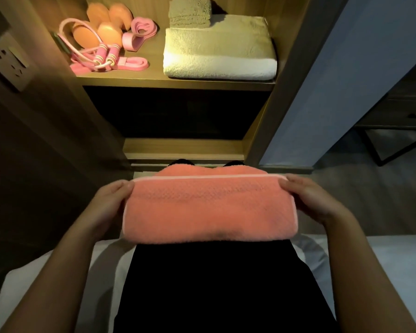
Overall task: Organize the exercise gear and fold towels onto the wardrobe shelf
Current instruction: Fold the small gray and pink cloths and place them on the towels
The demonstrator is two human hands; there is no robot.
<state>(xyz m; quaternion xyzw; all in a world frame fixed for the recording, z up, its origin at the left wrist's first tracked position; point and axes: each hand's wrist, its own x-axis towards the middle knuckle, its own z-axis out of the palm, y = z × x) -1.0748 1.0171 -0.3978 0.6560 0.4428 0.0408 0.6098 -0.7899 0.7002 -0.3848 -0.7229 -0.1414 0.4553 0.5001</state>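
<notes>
A person seated before an open wardrobe holds a folded pink towel [210, 210] flat across the lap, its long axis running side to side, parallel to the front edge of the lit shelf [178, 83] that lies ahead and above. The left hand [108, 203] grips the towel's left end and the right hand [308, 200] its right end, fingers curled over the short edges with thumbs on top; both hands sit about equally far from the shelf. The towel looks thick and waffle-textured, with pale piping along its far edge, folded into a neat oblong. On the shelf's right half a larger cream towel [220, 55] already lies, a small grey-green towel [190, 12] stacked at its back. The left half holds orange dumbbells [106, 25], a pink skipping rope [101, 56] and pink resistance bands [139, 32]. The likeliest spot for the pink towel appears to be on top of the cream one.
</notes>
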